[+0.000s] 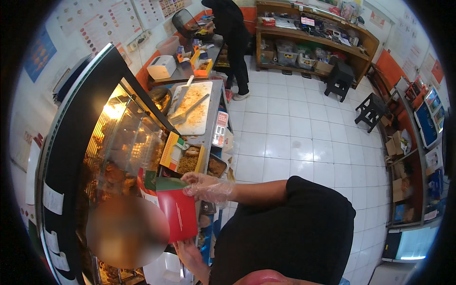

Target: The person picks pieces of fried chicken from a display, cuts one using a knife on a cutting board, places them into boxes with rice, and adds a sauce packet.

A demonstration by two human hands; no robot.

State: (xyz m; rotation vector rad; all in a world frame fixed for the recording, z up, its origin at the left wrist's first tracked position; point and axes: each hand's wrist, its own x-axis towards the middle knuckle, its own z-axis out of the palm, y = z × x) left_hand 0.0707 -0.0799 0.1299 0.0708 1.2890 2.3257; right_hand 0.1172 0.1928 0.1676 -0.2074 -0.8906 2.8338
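Note:
A red cardboard food box (178, 213) with a green inner flap is tilted between my hands, in front of the glass display case (121, 142). My right hand (208, 187), in a clear plastic glove, grips its upper edge near the green flap. From below, my left hand (188, 251) holds the lower edge; it looks bare. Just beyond my right hand stands an open yellow-and-orange box (169, 153) filled with what looks like fried noodles (188, 164) and a browned piece of food. Beside that box, a metal tray (216, 165) contains brown crumbs.
A stained white cutting board (199, 96) carries a white-handled knife (183, 92) and a metal utensil (188, 110). Farther along the counter are more open boxes (201, 66) and a white printer-like machine (162, 67). A person in black (235, 39) works there. Black stools (340, 80) stand on the tiled floor.

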